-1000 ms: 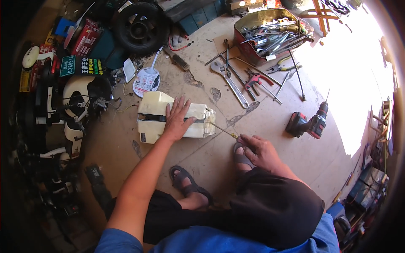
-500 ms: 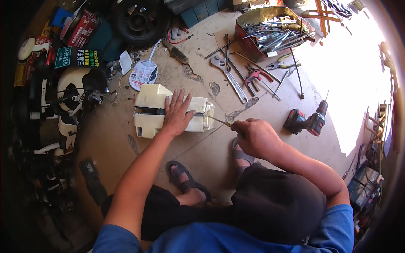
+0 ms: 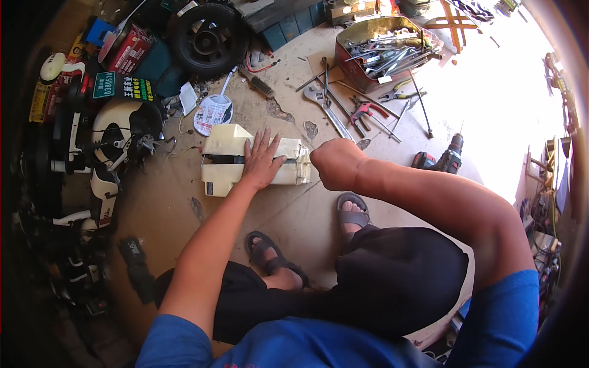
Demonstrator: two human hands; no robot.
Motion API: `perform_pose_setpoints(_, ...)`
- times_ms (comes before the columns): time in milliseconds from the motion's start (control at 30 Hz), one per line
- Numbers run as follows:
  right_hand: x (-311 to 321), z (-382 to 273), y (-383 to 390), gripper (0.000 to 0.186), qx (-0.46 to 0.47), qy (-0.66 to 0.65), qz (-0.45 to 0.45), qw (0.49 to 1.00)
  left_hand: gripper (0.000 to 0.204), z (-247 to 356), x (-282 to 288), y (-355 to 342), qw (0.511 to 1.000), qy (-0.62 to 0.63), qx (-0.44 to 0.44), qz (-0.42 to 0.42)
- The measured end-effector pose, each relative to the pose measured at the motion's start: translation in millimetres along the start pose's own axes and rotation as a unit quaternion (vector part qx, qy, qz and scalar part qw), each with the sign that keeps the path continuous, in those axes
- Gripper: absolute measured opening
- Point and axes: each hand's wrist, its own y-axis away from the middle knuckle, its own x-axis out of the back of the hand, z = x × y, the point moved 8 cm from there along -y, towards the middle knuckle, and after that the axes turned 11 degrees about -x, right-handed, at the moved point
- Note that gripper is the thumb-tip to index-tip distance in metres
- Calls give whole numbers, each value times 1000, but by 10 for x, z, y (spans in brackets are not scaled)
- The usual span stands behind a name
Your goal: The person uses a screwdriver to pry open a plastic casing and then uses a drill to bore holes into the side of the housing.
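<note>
A cream plastic casing [image 3: 228,179] with a dark groove along its middle lies on the floor in front of me. Spread flat across its top, my left hand [image 3: 262,162] presses on the casing with the fingers apart. My right hand [image 3: 336,164] is closed in a fist just off the casing's right end. In the earlier picture that hand grips a thin screwdriver; now the fist hides the tool. Clear, wrinkled wrapping or tape [image 3: 303,164] seems to cover the casing's right end.
Beyond the casing lie an adjustable wrench [image 3: 325,105], red-handled pliers [image 3: 363,111] and a round paper fan [image 3: 213,114]. A metal bin of tools [image 3: 383,61] stands farther back. A cordless drill [image 3: 443,161] rests at the right, partly behind my forearm. A wheel [image 3: 207,42] and scooter parts [image 3: 113,138] crowd the left.
My right hand has moved up and left, closer to the casing's end, and turned so the screwdriver no longer shows. The right forearm has swung up. My left hand stays on the casing.
</note>
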Motion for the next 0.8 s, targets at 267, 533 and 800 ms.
perform_pose_setpoints(267, 92, -78, -252, 17, -17, 14, -28, 999, 76, -25, -24, 48, 1000, -11, 6, -6)
perform_pose_setpoints(533, 10, -373, -628, 15, -17, 59, -44, 997, 77, 91, 87, 12, 1000, 13, 16, -14)
perform_pose_setpoints(800, -483, 383, -264, 14, -122, -19, -10, 992, 76, -32, 135, 73, 1000, 8, 11, 8)
